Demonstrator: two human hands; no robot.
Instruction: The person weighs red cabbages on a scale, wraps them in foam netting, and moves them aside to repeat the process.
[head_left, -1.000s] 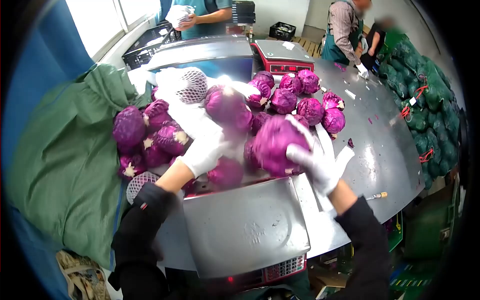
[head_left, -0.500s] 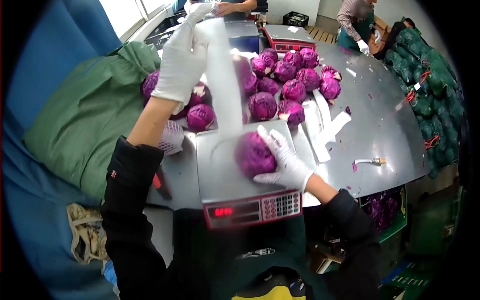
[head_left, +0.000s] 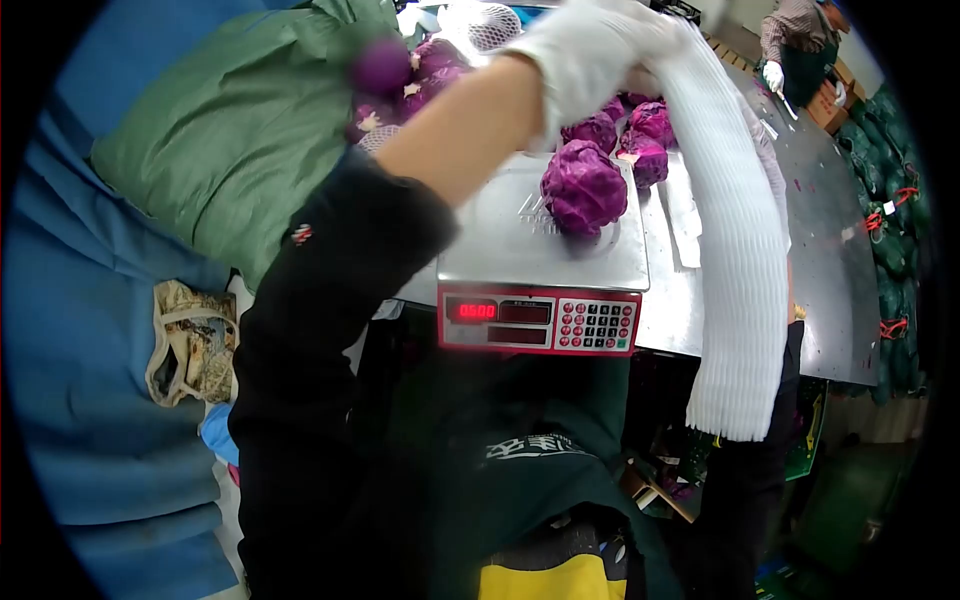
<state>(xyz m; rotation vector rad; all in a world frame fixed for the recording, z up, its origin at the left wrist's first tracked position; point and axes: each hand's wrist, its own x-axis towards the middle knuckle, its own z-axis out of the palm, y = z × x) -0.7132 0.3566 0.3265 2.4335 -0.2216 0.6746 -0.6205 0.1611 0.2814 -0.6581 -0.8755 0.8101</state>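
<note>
A red cabbage (head_left: 584, 188) sits on the steel plate of the red scale (head_left: 540, 320), whose display reads 0.500. My left hand (head_left: 590, 60), gloved in white and blurred, reaches across above the scale and grips the top end of a long white foam net sleeve (head_left: 735, 250). That sleeve hangs down to the right of the scale, over the table edge. My right hand (head_left: 765, 150) is mostly behind the sleeve; only a strip of its glove shows, and its fingers are hidden. Neither hand touches the cabbage on the scale.
More red cabbages (head_left: 650, 122) lie behind the scale, others at its back left beside a green sack (head_left: 240, 130). White strips (head_left: 684, 215) lie on the metal table (head_left: 835, 260). A co-worker (head_left: 800, 45) stands at the back right near green net bags (head_left: 890, 180).
My left hand has swung right with the sleeve. My right hand has let go of the cabbage and moved right, behind the sleeve. The display reading has changed, and the view has shifted.
</note>
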